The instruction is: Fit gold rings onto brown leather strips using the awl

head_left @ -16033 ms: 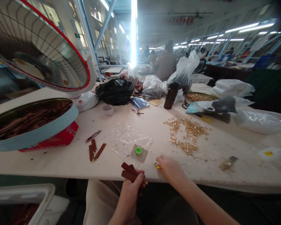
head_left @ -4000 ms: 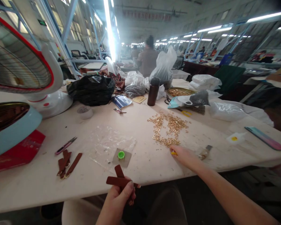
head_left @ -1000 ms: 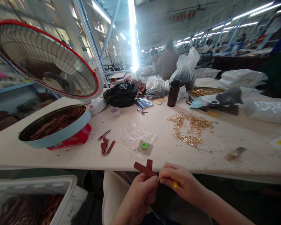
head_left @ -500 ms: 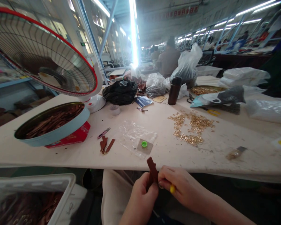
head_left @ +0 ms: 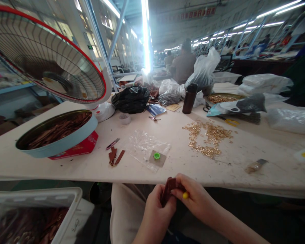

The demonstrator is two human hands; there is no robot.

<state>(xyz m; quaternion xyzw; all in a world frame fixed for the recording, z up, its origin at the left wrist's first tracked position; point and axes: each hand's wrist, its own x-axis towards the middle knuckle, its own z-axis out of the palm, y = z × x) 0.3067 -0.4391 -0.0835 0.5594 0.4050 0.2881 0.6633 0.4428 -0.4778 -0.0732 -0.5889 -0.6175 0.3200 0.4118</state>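
My left hand is closed on a brown strap piece just below the table's front edge. The fingers of my right hand pinch the same piece from the right, and a small yellow-tipped item sticks out of that hand. Brown strips lie on the table ahead, beside small pink-handled snips. Gold metal rings are scattered further right. A green cap rests on a grey square by a clear plastic sheet.
A round tin of brown strips and a fan stand at the left. Below is a white crate. Bags, a dark bottle and yellow-handled pliers occupy the table's back. A person sits beyond.
The brown piece, upright before, is now folded or turned over toward my right hand. My right hand has moved up slightly, and its fingers now hold the piece's upper part.
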